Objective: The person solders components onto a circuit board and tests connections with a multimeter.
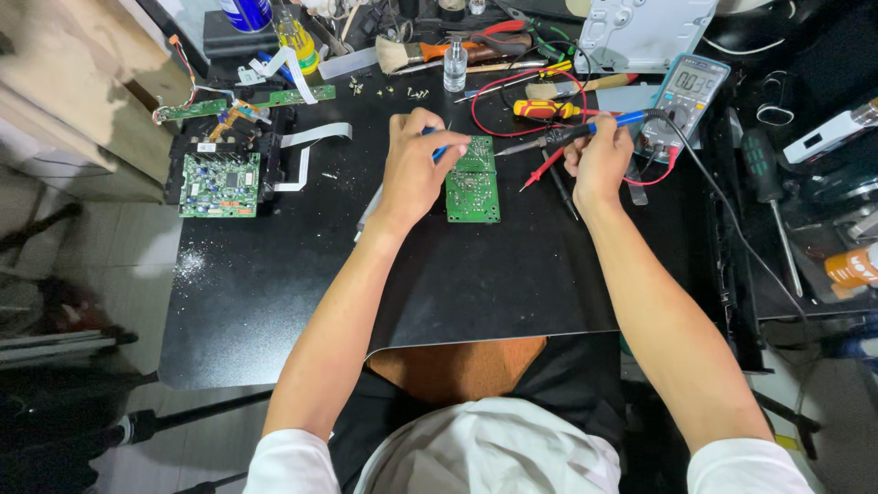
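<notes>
Nearest the camera is the person's white shirt (494,453), with both bare forearms reaching up onto the black mat (302,293) that covers the table; the mat's near edge curls up over an orange-brown surface (457,361) at 6 o'clock.

At the centre of the mat lies a small green circuit board (473,183), flat, its long side running from 6 to 12 o'clock; the left hand (413,169) rests at the board's 9 o'clock side, its fingers clenched around a slim blue-tipped tool (440,152) whose point comes down near the board's upper left corner; the right hand (599,160) sits at the board's 3 o'clock, apart from it, fingers grasping a soldering iron (585,131) with a black and blue handle, its metal tip aimed toward the board's top right corner; whether the tip touches the board cannot be told.

At 9 o'clock from the left hand, well apart, a second green circuit board (219,185) sits in a black frame, with white ribbon cables (306,146) beside it.

Farther off, at 1 o'clock from the right hand, stands a grey multimeter (688,91) with red leads (512,91) looping across the mat; a yellow-handled screwdriver (544,110) lies just beyond the iron; at 12 o'clock a small clear bottle (455,66) stands upright, with a brush (412,53) behind it.
</notes>
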